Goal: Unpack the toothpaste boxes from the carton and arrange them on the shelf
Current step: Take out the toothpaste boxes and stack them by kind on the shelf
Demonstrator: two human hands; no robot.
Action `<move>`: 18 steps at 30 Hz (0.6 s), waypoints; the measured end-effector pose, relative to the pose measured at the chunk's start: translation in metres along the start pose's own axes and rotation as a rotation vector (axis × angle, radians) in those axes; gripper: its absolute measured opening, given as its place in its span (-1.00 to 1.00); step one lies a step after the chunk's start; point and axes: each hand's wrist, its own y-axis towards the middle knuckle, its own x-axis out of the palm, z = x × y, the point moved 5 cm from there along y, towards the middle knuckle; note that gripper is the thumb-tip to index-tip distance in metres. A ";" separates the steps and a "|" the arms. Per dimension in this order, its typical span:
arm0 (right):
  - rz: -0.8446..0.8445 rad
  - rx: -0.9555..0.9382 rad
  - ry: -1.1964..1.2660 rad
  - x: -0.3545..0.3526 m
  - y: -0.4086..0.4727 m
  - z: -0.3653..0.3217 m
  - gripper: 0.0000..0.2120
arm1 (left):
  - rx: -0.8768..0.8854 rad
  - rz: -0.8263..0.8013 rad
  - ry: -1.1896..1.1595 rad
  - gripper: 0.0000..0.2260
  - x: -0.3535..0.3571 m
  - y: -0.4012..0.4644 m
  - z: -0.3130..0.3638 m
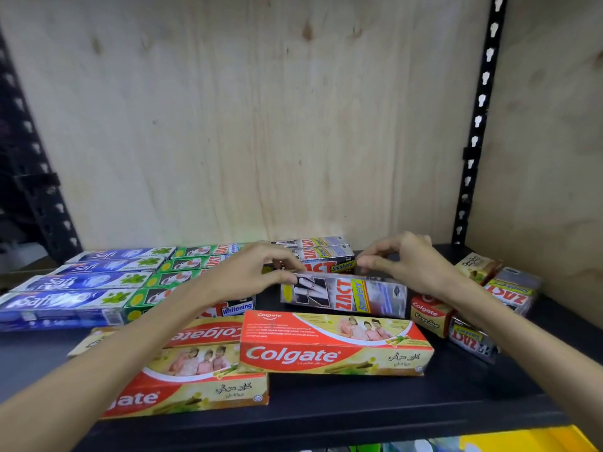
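Shelf (326, 415), dark, plywood panel (261, 109) at its back, black slotted upright (479, 109) on the right. Landmark: the silver ZACT Smokers box (346, 295) lying mid-shelf on its long side.

Left hand (248, 272) at the box's left end, fingers curled over the top edge, tips touching it. Right hand (404, 259) just above the box's right half, thumb and forefinger close together in a pinch; cannot tell whether they grip the box or only hover over it.

Behind the landmark: more ZACT Smokers boxes (326, 256) stacked against the panel. Left of it: a row of green ZACT Whitening boxes (182, 278), then further left a row of blue Safi boxes (81, 282), all side by side. In front of it: a red Colgate box (336, 344) standing on its long edge, and to that one's left two more Colgate boxes (195, 370) lying flat, one upside down. Right of the landmark, beyond the right forearm: a loose cluster of Colgate and ZACT boxes (479, 305), tilted, unsorted.

Carton not seen.
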 end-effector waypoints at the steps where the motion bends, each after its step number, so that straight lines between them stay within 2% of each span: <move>1: -0.010 -0.008 0.022 -0.001 0.000 0.001 -0.73 | -0.010 0.005 0.032 -0.80 0.000 0.000 -0.003; 5: -0.119 -0.057 0.040 -0.002 -0.005 0.001 -0.60 | -0.051 0.001 0.131 -0.76 0.004 -0.004 -0.021; 10: -0.193 0.032 -0.089 0.004 -0.009 0.014 -0.39 | -0.062 0.103 0.154 -0.77 0.001 -0.002 -0.022; 13: -0.194 -0.024 -0.154 0.008 -0.003 0.010 -0.37 | -0.051 0.071 0.074 -0.64 0.002 -0.003 -0.014; 15: -0.190 -0.041 -0.150 0.009 0.002 0.002 -0.39 | -0.053 0.023 0.129 -0.49 0.004 -0.002 -0.013; 18: -0.200 -0.008 -0.083 0.016 0.008 -0.008 -0.23 | -0.073 0.036 0.257 -0.51 0.001 0.004 -0.016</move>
